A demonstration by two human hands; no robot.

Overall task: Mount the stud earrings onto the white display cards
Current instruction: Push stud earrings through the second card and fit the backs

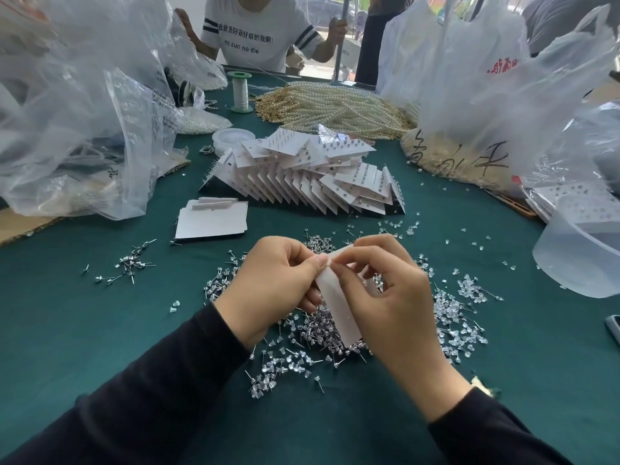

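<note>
My right hand (389,293) holds a white display card (339,307) edge-on above the green tablecloth, thumb and forefinger pinching its upper end. My left hand (271,283) pinches a thin stud earring pin (324,260) against the card's top edge. Beneath both hands lies a heap of loose stud earrings and clear backs (312,333). A stack of blank white cards (211,223) lies to the left. Behind it, a fanned pile of cards with studs in them (302,176) leans in rows.
Big clear plastic bags (84,122) crowd the left, white bags (469,78) the right. Pearl strands (335,109) and a thread spool (240,92) sit at the back. A translucent tub (580,250) stands on the right. A person in a white T-shirt (255,31) sits opposite.
</note>
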